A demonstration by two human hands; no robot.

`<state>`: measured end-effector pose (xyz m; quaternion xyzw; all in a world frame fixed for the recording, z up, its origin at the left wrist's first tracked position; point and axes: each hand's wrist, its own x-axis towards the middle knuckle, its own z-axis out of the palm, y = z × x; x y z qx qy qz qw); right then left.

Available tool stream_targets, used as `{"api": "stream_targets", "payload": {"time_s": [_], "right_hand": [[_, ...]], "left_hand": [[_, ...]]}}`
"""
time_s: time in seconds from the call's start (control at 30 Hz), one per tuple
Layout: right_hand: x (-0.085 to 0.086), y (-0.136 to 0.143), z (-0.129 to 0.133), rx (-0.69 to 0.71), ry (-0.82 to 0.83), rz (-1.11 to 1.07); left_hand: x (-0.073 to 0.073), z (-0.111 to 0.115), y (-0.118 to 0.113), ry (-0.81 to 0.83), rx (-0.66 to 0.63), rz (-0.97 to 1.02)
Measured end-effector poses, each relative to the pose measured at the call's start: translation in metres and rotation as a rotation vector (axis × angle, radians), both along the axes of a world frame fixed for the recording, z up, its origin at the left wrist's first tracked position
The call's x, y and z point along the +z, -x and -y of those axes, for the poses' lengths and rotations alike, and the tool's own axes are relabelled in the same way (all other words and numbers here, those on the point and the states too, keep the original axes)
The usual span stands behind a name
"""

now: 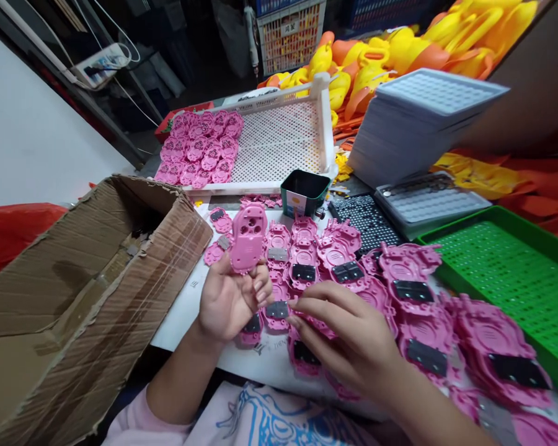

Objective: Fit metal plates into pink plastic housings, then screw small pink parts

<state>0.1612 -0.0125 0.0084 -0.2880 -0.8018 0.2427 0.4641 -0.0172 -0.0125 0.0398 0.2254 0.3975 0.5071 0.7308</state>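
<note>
My left hand [230, 294], palm up, holds a pink plastic shell [248, 241] upright between thumb and fingers. The shell has round openings near its top. To its right, my right hand [348, 328] has thumb and fingertips brought close together; anything between them is too small to make out. Beneath and beyond both hands, rows of pink casings [337, 251] lie on the white table, many with black or grey rectangular plates [346, 271].
An open cardboard box [121, 316] stands at the left. Behind are a white crate [279, 139] with pink parts, a dark green container [304, 192], and stacked white trays [400, 130]. A green tray [511, 279] lies at the right.
</note>
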Motion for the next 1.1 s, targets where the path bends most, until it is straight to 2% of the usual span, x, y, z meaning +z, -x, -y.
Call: {"api": "stream_targets", "payload": {"time_s": [0.1, 0.23, 0.47, 0.57, 0.7, 0.8, 0.9, 1.0, 1.1], "right_hand": [[-0.001, 0.002, 0.0, -0.065, -0.08, 0.017], [-0.004, 0.006, 0.001, -0.146, -0.161, 0.121], [-0.006, 0.003, -0.001, -0.175, -0.218, 0.396], [-0.007, 0.002, 0.001, -0.165, -0.212, 0.417], [-0.008, 0.003, 0.003, -0.14, -0.124, 0.39], [-0.007, 0.004, 0.003, -0.132, -0.104, 0.327], [-0.002, 0.0, 0.003, -0.101, -0.077, 0.146], [0.005, -0.009, 0.004, -0.07, 0.033, -0.138], [0.009, -0.02, 0.007, -0.125, 0.143, -0.397]], "left_hand": [[-0.005, 0.001, -0.015, 0.091, 0.0, 0.113], [-0.011, 0.001, -0.028, 0.182, -0.07, 0.146], [-0.015, 0.005, -0.035, 0.1, -0.089, 0.079], [-0.014, 0.007, -0.036, 0.088, -0.074, 0.075], [-0.01, 0.008, -0.04, 0.051, -0.048, 0.046], [-0.01, 0.007, -0.043, 0.041, -0.035, 0.035], [-0.015, 0.006, -0.042, 0.047, 0.008, -0.024], [-0.022, 0.008, -0.033, -0.036, 0.05, -0.188], [-0.025, 0.013, -0.023, -0.202, -0.015, -0.414]]}}
